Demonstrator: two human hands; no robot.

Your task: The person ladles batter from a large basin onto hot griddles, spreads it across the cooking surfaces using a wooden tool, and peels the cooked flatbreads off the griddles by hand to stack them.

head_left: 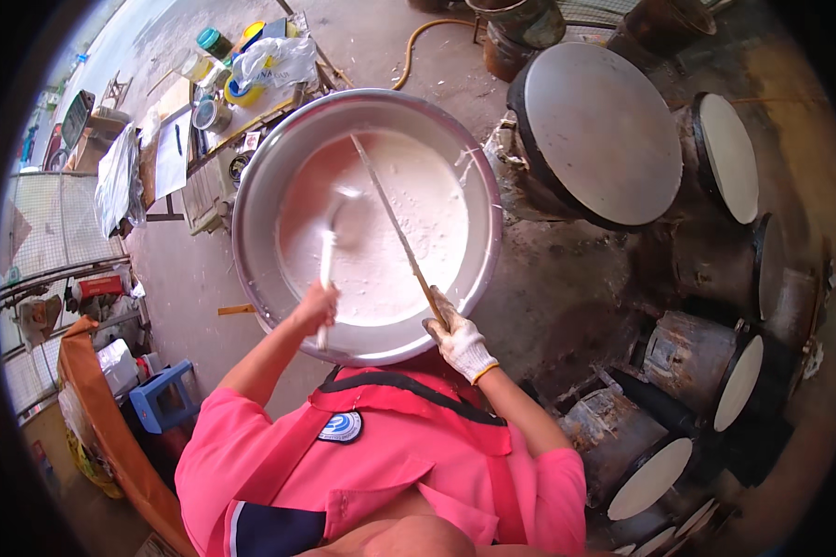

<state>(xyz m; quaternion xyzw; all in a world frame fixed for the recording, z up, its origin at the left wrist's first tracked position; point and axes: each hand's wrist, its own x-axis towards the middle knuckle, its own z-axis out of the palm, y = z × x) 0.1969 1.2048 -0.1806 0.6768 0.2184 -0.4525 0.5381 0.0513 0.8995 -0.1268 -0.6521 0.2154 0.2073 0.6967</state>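
A large round metal basin (478,200) in front of me holds a creamy white liquid (418,172) with small lumps and bubbles. My bare left hand (316,306) is closed round a white-handled tool (328,252) over the basin's near left side. The tool's far end is smeared by motion, so its shape is unclear. In a white work glove, my right hand (459,342) grips the lower end of a long thin stick (387,206) at the near right rim. The stick slants up and left across the liquid, its far part coated pale.
On the right stand a large round flat griddle (604,135) and several smaller drum-like stoves with pale round tops (738,382). A cluttered table (218,139) with tubs and a plastic bag is at the far left. A blue stool (163,399) stands at left.
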